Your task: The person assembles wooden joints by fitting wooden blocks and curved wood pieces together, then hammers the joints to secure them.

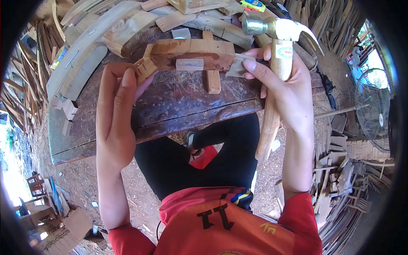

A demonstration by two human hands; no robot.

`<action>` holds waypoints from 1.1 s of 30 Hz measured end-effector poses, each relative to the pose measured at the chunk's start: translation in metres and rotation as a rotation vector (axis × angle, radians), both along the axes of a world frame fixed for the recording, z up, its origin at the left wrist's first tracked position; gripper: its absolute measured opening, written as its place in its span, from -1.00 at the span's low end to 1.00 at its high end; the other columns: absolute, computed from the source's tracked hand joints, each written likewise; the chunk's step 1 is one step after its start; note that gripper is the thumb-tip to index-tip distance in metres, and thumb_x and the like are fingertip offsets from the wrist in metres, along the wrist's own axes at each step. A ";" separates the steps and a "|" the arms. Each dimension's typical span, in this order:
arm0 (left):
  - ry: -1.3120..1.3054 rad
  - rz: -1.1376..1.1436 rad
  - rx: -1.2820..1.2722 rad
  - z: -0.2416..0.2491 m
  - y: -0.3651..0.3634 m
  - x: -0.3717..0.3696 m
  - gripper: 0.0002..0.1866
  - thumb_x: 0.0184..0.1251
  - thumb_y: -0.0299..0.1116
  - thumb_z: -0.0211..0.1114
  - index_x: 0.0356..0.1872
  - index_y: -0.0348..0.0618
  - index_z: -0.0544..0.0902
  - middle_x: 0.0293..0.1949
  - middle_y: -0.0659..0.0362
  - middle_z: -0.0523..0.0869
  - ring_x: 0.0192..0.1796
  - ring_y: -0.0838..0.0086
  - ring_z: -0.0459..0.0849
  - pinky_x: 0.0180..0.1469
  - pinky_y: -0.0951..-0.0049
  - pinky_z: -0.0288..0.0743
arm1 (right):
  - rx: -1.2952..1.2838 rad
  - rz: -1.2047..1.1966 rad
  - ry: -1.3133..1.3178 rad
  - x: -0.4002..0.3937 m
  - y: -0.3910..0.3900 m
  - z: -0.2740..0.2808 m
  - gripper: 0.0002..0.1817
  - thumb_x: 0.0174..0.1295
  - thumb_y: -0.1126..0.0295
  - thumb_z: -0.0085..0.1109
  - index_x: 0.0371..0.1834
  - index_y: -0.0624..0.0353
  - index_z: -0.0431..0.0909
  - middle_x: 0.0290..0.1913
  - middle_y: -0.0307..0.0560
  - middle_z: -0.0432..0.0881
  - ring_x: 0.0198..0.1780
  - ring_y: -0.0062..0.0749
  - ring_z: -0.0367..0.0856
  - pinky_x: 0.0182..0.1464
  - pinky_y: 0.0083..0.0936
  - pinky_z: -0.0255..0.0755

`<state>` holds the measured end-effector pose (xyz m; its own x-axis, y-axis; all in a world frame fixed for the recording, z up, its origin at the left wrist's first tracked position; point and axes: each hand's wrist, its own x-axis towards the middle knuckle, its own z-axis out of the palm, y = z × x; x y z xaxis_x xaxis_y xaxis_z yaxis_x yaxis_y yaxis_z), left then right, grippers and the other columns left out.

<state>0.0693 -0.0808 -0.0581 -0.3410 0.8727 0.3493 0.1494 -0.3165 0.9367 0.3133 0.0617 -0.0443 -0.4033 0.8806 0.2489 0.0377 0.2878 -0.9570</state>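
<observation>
Orange shirt here, short red sleeves, black digits in front, yellow logo to the right, black trousers beyond!

1. The right hand hides a stretch of the hammer handle from us.
2. Fine print on the label is too small for us to read.
3. The lower edge crops the red shirt.

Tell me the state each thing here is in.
Left hand: pinching a small wooden piece.
Right hand: closed on the hammer and a pale strip.
Hammer: held, claw pointing right.
Wooden block: between the two hands.
Worktable: worn, cracked lengthwise.
Fan: spinning or still, cannot tell.
</observation>
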 end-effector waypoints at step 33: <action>0.309 0.318 0.054 0.021 -0.015 -0.040 -0.69 0.83 -0.21 -0.02 0.08 -0.25 0.55 -0.13 0.03 0.68 -0.02 0.49 0.59 0.14 0.37 0.46 | 0.021 -0.025 0.020 -0.004 -0.011 0.007 -0.68 0.28 0.51 0.56 -0.08 0.11 0.54 -0.03 -0.04 0.80 -0.24 -0.56 0.81 -0.42 -0.73 0.48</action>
